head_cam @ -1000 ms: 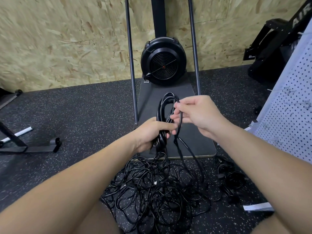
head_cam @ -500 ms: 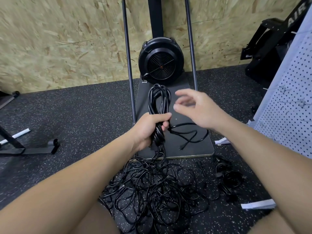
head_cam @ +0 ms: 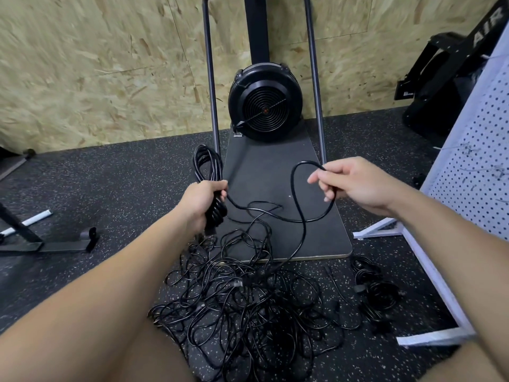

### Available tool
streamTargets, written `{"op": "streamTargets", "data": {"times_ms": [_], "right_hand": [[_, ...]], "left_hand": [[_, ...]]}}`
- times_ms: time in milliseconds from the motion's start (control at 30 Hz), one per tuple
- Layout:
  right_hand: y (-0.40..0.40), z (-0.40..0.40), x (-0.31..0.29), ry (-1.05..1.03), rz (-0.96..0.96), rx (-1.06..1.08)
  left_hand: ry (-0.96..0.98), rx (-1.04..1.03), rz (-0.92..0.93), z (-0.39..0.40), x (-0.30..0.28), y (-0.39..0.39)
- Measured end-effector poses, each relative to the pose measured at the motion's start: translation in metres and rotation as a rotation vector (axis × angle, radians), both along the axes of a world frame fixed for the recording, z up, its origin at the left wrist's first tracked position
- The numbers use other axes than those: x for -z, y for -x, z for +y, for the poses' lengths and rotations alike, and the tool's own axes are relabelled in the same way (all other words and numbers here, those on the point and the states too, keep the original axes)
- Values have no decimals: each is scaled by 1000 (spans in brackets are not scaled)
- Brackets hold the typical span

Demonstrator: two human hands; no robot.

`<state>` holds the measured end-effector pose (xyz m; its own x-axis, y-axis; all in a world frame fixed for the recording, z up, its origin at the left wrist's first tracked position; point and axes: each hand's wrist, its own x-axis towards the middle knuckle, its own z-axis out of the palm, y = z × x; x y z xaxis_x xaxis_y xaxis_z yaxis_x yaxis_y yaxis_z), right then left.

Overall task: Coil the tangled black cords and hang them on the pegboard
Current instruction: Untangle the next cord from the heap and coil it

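Two hands share one black cord. The left hand (head_cam: 203, 201) is closed around a coil of finished loops (head_cam: 208, 166) that stands up from the fist toward twelve o'clock. The right hand (head_cam: 355, 186) pinches the free run of that cord (head_cam: 300, 216) between thumb and fingers, a fresh loop arching above it.

From the pinch, the cord sags across the dark base plate (head_cam: 264, 175) of the fan-wheel machine (head_cam: 265, 103) and dives into the tangled pile (head_cam: 248, 307) on the floor at six o'clock. That is the likely trouble: pulled further, the run could snag on other cords and drag the heap along, or tighten a knot. A slack left fist could also let the loops spring apart.

Counted: one coil in hand, one large tangle whose separate cords cannot be told apart, one smaller bundle (head_cam: 374, 293) at four o'clock. One white pegboard (head_cam: 479, 150) stands at three o'clock, with nothing visibly hung on it.
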<state>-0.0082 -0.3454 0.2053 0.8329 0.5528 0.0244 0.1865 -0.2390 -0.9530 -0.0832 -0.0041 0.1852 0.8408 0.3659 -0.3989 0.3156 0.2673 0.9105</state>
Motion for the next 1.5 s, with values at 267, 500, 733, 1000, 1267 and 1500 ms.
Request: {"op": "streamTargets", "data": {"times_ms": [267,500,733,1000,1267,1500], "right_hand": [[14,6,4,482,-14,-149],[24,37,31,519,-201,-227],[47,65,26,300,-56,-211],[59,73,-2,-55,138,18],[74,90,1,72,168,28],[70,82,2,149,243,14]], "left_hand": [[-143,192,-15,-12,5,2],[-102,377,-49,-57,-4,7],[51,401,-93,-65,-6,3],[17,301,-142,-59,-4,3],[8,446,-222,-78,1,14],[72,348,-253,-75,-9,12]]}}
